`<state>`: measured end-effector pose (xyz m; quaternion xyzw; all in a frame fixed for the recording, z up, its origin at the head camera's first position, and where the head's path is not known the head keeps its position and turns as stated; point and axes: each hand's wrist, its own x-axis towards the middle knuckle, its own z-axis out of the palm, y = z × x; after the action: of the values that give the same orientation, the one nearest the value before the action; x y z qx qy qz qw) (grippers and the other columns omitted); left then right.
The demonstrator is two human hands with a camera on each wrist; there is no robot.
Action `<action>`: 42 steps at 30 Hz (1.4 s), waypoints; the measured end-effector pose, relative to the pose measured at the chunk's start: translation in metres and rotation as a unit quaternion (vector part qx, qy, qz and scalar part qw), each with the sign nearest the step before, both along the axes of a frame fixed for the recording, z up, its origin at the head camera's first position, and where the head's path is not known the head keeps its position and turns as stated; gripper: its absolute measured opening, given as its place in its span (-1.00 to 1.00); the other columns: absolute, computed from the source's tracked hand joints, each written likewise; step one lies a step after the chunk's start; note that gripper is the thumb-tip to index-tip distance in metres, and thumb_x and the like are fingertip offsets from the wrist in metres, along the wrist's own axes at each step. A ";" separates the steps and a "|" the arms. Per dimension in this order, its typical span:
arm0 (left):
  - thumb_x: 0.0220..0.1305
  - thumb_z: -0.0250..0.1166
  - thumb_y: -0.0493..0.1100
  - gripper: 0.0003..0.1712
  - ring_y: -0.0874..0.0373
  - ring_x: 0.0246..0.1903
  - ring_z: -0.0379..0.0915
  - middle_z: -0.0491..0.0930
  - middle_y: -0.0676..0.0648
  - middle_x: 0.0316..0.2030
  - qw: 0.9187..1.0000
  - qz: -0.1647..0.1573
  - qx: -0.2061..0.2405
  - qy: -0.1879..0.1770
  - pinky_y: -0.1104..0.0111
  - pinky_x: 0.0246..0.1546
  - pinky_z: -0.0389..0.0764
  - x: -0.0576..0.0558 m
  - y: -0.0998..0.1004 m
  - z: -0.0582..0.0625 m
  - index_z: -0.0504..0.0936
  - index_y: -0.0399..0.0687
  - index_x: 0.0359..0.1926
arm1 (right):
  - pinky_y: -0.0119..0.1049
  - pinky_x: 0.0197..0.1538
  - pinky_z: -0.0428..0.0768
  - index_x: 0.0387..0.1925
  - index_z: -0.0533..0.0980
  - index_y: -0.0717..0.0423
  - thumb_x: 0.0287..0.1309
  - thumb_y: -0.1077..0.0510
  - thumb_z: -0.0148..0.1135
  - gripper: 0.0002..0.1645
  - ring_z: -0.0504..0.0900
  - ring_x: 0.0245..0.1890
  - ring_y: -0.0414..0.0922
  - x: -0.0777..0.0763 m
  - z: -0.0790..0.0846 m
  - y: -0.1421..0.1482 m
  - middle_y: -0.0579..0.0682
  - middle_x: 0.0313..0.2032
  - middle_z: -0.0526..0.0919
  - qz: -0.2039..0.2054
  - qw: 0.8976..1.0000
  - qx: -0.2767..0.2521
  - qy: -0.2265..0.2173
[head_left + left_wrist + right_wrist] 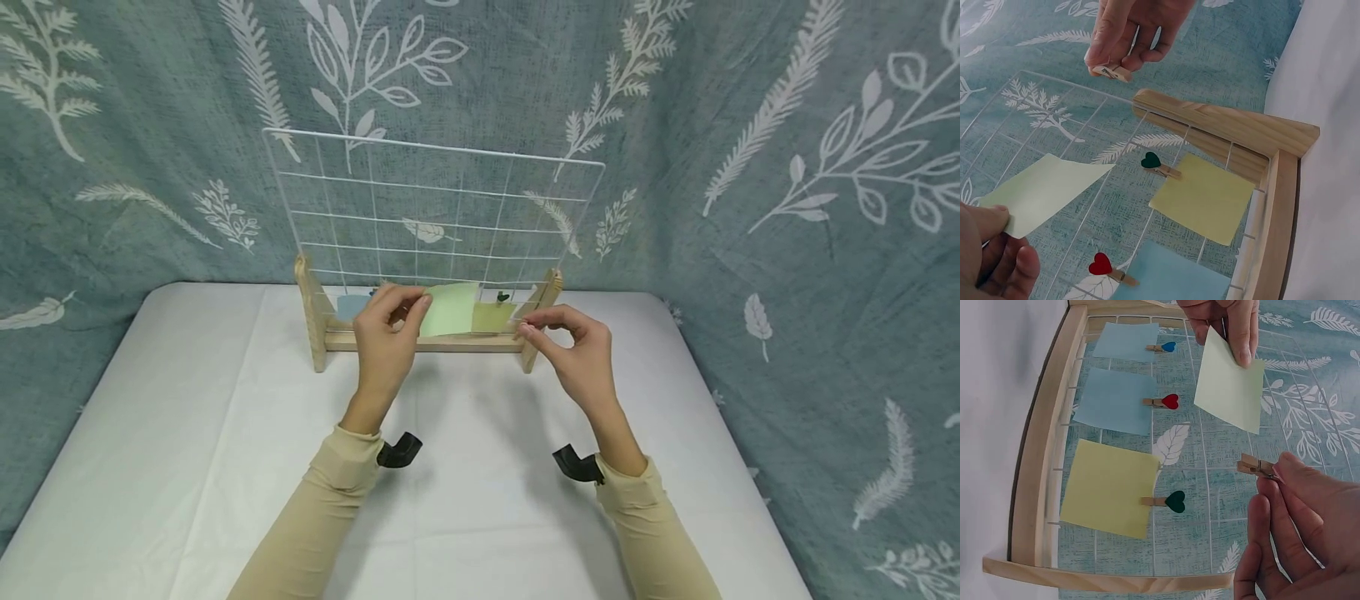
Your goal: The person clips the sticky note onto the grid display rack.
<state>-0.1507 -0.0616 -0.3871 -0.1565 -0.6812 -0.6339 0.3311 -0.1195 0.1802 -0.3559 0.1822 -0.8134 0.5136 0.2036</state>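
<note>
My left hand point(386, 342) pinches a pale green paper note point(450, 308) by its edge, in front of the white wire grid point(435, 147). To the right, my right hand point(577, 354) holds a small wooden clothespin point(1255, 465) between thumb and fingertips, apart from the grid. Low on the grid hang three notes in a row. A yellow note point(1110, 487) has a clip with a dark green heart point(1175, 502). One blue note point(1113, 400) bears a red heart clip point(1170, 401), the other blue note point(1125, 340) a blue heart clip point(1169, 347).
A wooden stand point(450, 343) holds the grid upright near the back of the white-covered table point(225, 467). Behind and at the right hangs a teal leaf-print cloth point(750, 250). Black curved pieces point(401, 450) stick out from both wrists.
</note>
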 end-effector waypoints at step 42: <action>0.35 0.30 -0.15 -0.83 0.16 -0.43 0.48 0.62 -0.04 -0.34 1.000 0.025 -0.006 -0.001 0.38 -0.41 0.53 -0.038 0.025 0.024 0.74 -0.13 -0.18 | -0.23 -0.01 0.56 -0.25 0.66 0.37 0.10 0.38 0.39 -0.85 0.65 -0.23 -0.05 -0.032 0.050 -0.031 0.25 -0.27 0.73 0.000 0.996 -0.025 0.087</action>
<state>-0.1889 -0.0366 -0.3630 -0.1401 -0.6890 -0.6216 0.3453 -0.1516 0.1490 -0.3059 0.2210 -0.7793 0.5161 0.2783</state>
